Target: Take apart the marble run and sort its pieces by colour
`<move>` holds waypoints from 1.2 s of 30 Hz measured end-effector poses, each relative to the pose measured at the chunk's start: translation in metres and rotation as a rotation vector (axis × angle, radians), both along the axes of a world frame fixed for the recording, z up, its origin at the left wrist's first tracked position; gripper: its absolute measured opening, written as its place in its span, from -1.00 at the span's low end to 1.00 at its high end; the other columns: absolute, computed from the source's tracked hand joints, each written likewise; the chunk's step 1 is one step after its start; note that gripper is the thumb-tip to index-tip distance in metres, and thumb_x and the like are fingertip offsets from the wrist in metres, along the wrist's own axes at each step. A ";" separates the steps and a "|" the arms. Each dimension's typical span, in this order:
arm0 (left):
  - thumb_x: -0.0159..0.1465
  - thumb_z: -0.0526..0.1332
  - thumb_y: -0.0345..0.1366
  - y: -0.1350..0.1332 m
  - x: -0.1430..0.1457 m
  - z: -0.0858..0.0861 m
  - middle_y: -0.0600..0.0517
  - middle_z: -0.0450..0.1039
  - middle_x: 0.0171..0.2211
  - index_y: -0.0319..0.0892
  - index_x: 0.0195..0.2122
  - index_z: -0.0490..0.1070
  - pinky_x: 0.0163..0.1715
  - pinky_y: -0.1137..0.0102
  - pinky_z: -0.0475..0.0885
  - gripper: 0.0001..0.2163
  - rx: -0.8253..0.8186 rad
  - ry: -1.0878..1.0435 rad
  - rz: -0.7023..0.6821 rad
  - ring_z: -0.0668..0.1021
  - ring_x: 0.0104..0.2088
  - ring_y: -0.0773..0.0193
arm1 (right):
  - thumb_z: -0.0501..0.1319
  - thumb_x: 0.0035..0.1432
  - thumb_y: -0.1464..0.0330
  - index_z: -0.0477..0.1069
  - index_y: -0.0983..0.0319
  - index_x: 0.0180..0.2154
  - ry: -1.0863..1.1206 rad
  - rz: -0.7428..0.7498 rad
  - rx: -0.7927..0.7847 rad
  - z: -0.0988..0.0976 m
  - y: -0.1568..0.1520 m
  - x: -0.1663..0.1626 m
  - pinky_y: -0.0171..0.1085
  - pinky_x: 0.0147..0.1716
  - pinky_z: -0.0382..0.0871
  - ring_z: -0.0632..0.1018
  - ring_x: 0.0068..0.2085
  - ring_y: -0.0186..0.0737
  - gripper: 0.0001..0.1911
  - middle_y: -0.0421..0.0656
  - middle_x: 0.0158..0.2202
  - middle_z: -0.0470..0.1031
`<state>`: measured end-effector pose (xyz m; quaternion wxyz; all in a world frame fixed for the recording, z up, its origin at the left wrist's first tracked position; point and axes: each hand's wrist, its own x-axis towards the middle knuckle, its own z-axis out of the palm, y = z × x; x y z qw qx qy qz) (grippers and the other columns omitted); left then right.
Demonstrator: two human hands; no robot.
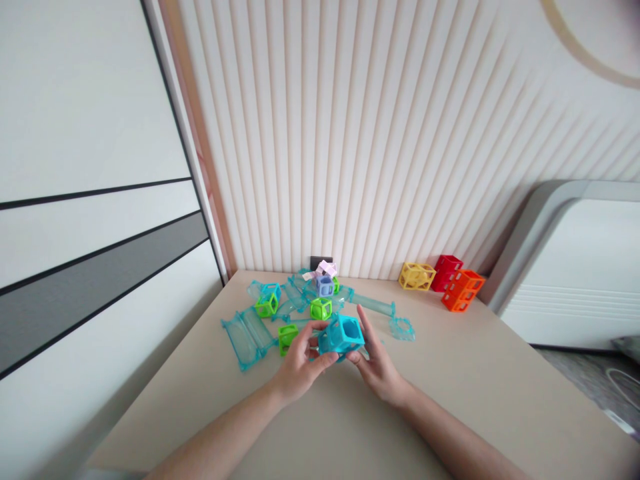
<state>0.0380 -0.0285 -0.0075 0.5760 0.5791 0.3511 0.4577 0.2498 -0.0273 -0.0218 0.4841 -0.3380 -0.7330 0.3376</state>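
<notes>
Two joined blue cube blocks [342, 335] with open faces are held up between my hands, above the front of the toy pieces. My left hand [299, 363] grips them from the left, thumb below and fingers behind. On the other side, my right hand [380, 367] has its thumb at the lower corner and its index finger stretched up along the right face. A green cube block [287, 339] lies just left of my left fingers. Another green cube [321, 309] sits behind the blue blocks.
Clear teal tube and track pieces [250, 337] spread over the table [320, 427]. A periwinkle cube [325, 286] and pale pink pieces [327, 268] lie at the back. Yellow [417, 276], red [447, 273] and orange blocks [463, 291] stand back right, by the ribbed wall [350, 133].
</notes>
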 end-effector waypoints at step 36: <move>0.33 0.15 -0.17 0.097 -0.104 0.033 -0.27 0.49 0.06 -0.23 0.05 0.46 0.21 -0.19 0.17 -0.66 0.479 1.489 0.529 0.45 0.14 -0.18 | 0.16 0.32 0.16 0.22 0.14 0.25 -0.157 0.022 0.402 0.017 -0.012 -0.003 -0.04 -0.05 0.47 0.53 -0.04 0.07 -0.49 0.05 0.02 0.45</move>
